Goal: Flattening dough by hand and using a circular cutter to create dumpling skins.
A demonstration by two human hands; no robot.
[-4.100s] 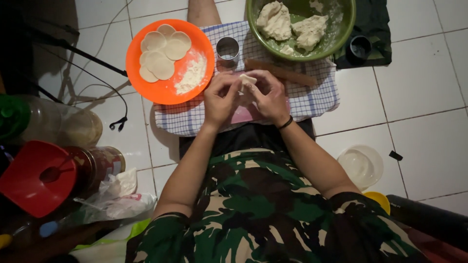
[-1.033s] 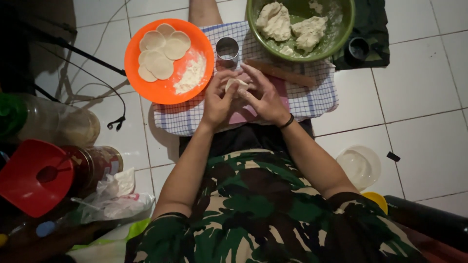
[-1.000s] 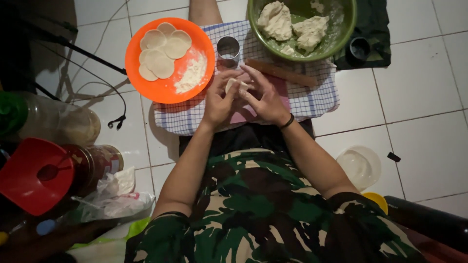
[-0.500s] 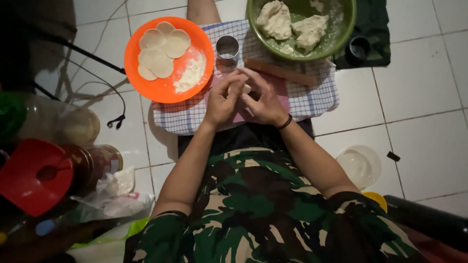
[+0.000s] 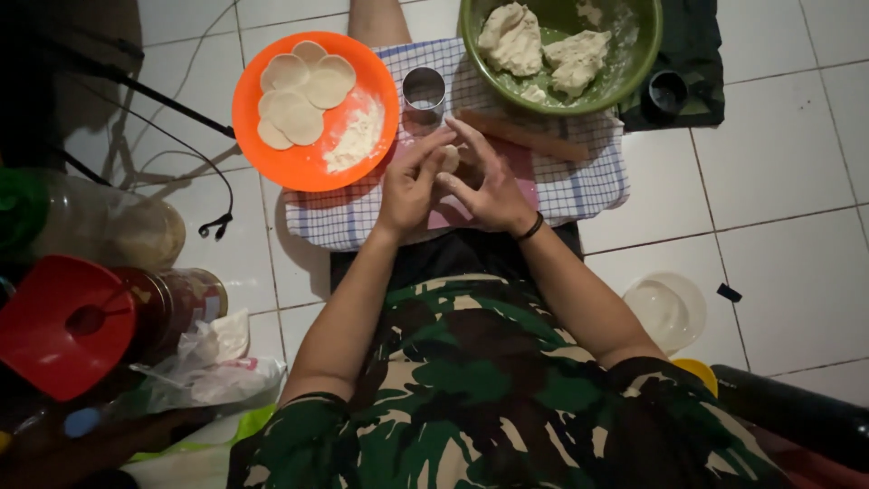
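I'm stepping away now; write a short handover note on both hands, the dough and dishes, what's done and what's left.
Left hand and right hand: together over the checked blue-and-white cloth, fingertips pinching a small pale dough piece.
Round orange plate: several flat dough discs and a heap of white flour.
Round metal cutter ring stands on the cloth; wooden rolling pin lies beside it.
Done: discs cut and stacked.
Left: two raw dough lumps in the green bowl.

Glossy orange plastic plate (image 5: 312,158), shiny metal ring cutter (image 5: 424,91), checked cloth (image 5: 579,186), soft matt dough (image 5: 449,158)
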